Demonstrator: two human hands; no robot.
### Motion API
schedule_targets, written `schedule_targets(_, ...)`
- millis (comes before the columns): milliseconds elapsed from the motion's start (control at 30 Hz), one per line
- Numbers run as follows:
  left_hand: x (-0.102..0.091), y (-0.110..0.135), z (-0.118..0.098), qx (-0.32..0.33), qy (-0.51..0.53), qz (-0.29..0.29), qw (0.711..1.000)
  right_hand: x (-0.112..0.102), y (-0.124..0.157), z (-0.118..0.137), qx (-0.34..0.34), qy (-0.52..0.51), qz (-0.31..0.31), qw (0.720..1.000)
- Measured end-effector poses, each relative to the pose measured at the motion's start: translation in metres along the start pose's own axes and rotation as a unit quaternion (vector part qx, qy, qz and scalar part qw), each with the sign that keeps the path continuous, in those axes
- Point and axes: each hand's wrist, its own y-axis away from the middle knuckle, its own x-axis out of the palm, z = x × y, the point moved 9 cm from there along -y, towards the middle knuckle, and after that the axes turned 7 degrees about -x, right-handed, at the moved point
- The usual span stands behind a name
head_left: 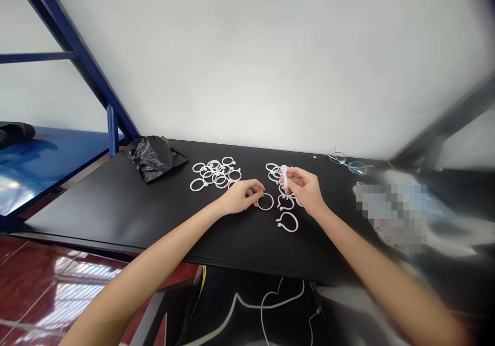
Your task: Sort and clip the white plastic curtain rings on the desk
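White plastic rings lie in two groups on a black table (116, 207). My left hand (242, 195) rests on the table with its fingers curled, pinching the edge of a single white ring (266, 202). My right hand (303, 187) is raised a little above the right ring group (275, 171) and pinches a small white ring piece (285, 175) between thumb and fingers. Another loose ring (288, 222) lies just in front of that hand. The left ring pile (215, 174) sits apart, beyond my left hand.
A crumpled black plastic bag (154, 156) lies at the table's back left. A pair of glasses (348, 162) rests at the back right, near a blurred patch. A blue shelf frame (77, 52) stands on the left. White cables (270, 305) hang below the table's front edge.
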Motion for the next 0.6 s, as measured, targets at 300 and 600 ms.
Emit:
schedule_targets(300,0.000,0.001,0.000,-0.015,0.007,0.007,1.000,0.002,0.002,0.003,-0.009,0.005,0.010,1.000)
schedule_targets(600,-0.010,0.007,-0.021,0.027,-0.096,-0.070,0.993,0.008,0.011,0.008,-0.015,0.059,0.043,0.997)
